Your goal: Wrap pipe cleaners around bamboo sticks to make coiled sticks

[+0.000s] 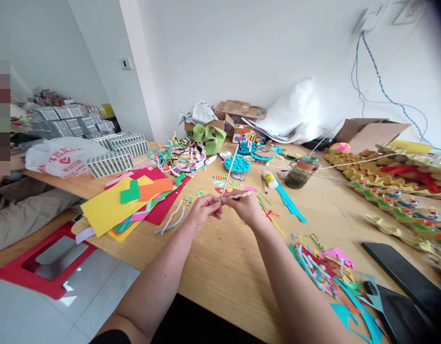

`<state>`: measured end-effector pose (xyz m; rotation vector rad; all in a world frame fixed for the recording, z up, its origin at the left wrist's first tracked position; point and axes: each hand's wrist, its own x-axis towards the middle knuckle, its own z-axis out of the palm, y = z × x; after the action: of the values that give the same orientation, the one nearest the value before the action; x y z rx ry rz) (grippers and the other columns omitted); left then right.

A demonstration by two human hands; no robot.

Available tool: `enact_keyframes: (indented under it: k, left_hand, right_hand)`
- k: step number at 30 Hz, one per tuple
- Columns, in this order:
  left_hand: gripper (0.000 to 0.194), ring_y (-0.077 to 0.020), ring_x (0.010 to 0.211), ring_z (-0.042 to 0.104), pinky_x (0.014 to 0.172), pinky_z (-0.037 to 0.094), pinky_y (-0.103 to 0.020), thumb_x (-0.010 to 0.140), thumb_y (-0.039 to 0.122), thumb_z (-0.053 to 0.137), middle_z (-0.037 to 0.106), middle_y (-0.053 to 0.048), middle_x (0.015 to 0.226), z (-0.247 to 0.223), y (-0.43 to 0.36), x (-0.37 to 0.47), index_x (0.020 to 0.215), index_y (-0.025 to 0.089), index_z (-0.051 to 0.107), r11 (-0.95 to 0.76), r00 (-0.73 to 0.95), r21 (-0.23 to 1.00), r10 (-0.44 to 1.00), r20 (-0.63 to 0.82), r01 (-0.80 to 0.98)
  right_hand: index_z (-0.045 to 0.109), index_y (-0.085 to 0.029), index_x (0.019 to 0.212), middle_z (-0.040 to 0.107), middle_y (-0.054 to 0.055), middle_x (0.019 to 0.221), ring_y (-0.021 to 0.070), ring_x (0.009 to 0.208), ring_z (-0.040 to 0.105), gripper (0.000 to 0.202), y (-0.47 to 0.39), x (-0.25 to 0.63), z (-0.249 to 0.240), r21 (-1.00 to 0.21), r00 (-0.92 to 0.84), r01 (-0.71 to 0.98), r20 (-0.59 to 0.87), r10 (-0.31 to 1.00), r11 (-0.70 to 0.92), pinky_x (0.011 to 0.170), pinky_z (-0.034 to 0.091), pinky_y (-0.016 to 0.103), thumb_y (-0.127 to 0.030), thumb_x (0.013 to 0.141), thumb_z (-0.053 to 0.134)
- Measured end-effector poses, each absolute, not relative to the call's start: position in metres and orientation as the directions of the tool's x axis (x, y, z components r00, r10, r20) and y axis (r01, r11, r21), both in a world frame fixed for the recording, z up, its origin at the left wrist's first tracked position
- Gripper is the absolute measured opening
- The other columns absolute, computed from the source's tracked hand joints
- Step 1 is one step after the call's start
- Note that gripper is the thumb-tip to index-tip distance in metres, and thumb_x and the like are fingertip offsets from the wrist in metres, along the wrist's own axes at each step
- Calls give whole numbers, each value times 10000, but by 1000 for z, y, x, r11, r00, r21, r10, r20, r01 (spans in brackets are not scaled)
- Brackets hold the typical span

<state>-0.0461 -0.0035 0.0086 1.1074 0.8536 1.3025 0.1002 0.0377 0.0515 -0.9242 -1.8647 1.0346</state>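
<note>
Colourful scraps (324, 267) flank both hands (208, 206) (244, 204), fingertips pinched round a pale stick (230, 169).

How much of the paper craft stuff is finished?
Some bits look done: little striped fish shapes are already cut out on the table. Right now, the left hand and right hand are pinching a thin pale strip. There's probably more to do, since big coloured sheets lie in a loose pile, but I can't tell how much.
</note>
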Motion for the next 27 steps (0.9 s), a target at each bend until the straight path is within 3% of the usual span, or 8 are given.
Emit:
enact_keyframes:
  k: [5,10,14,18,27]
  left_hand:
    - [192,-79,514,507,513,458,-225,712,298,666,544,1,613,12,-6,-51,762,124,603,59,265,884,961,75,-463]
    - [212,-80,492,502,503,448,-231,692,300,683,530,5,583,14,-8,-52,762,115,605,167,355,856,934,21,-490]
    - [304,-97,586,560,578,484,-259,655,320,714,608,-19,731,14,-8,-43,870,138,601,23,128,927,991,27,-375]
    - [397,-113,668,575,598,492,-245,587,287,757,613,-18,764,11,-4,-36,925,146,603,-175,-109,971,981,159,-160]
    - [223,-98,580,566,574,485,-234,691,323,658,614,-18,711,1,1,-35,805,135,622,-247,-198,969,951,239,-16]
  right_hand:
    - [651,-145,605,636,29,601,137,564,541,191,34,103,58,-967,-479,2,223,849,256,557,425,267,-328,609,701]
    - [651,-141,614,638,35,597,143,562,558,233,31,104,62,-971,-529,-33,218,820,237,572,440,279,-368,615,705]
    - [637,-127,591,617,28,556,130,524,528,199,36,106,59,-945,-435,113,232,870,308,519,405,255,-317,629,679]
    - [655,-114,597,609,28,543,118,494,496,193,40,105,51,-913,-388,248,213,897,324,470,365,232,-300,646,647]
    - [691,-116,604,625,26,547,114,494,497,227,38,100,50,-859,-309,390,216,926,331,469,361,216,-327,665,634]
